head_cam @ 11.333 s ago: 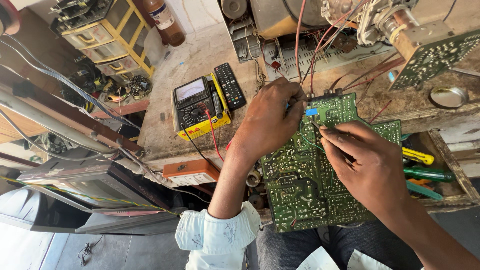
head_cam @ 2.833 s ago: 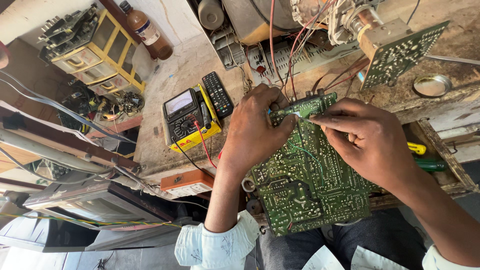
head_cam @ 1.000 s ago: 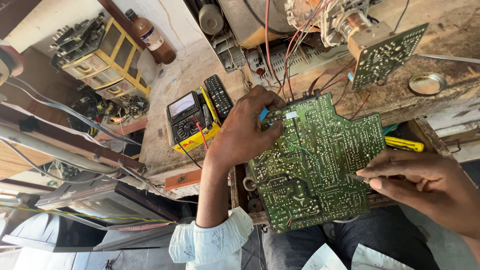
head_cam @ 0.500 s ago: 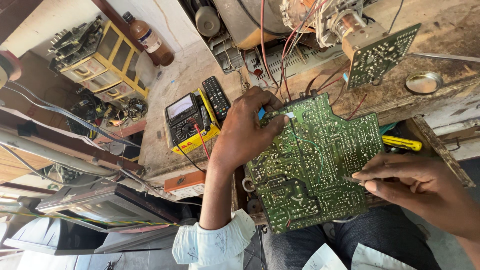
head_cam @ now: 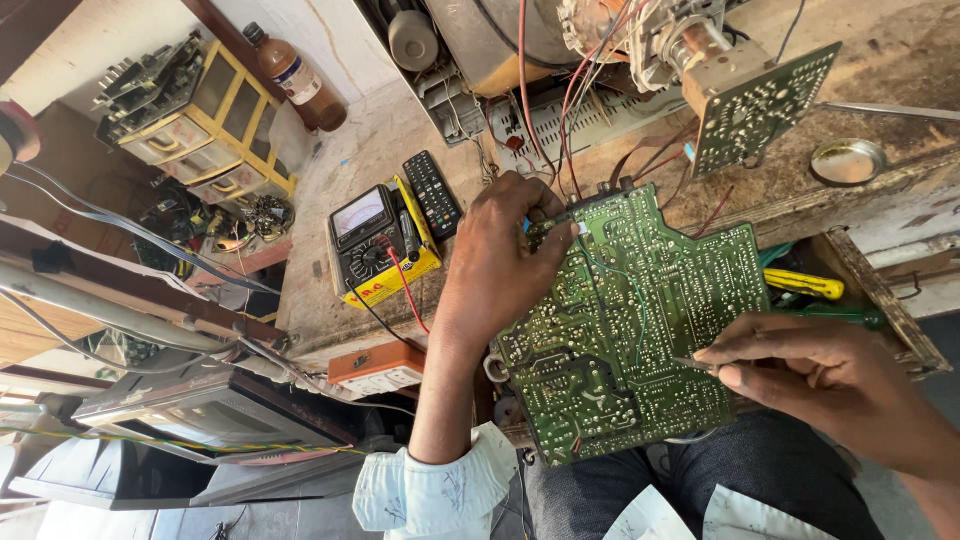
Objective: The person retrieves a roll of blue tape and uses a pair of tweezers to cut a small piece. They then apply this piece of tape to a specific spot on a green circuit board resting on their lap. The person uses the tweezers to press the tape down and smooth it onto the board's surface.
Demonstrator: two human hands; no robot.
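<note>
My left hand (head_cam: 505, 262) clamps the green circuit board's (head_cam: 630, 330) top edge; my right hand (head_cam: 830, 385) pinches a thin probe (head_cam: 693, 364) onto its right side.

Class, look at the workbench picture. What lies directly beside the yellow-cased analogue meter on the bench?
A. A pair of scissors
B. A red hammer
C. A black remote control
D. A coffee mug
C: a black remote control lies against the far side of the yellow-cased meter on the bench, just beyond the left hand gripping the green circuit board.
</note>
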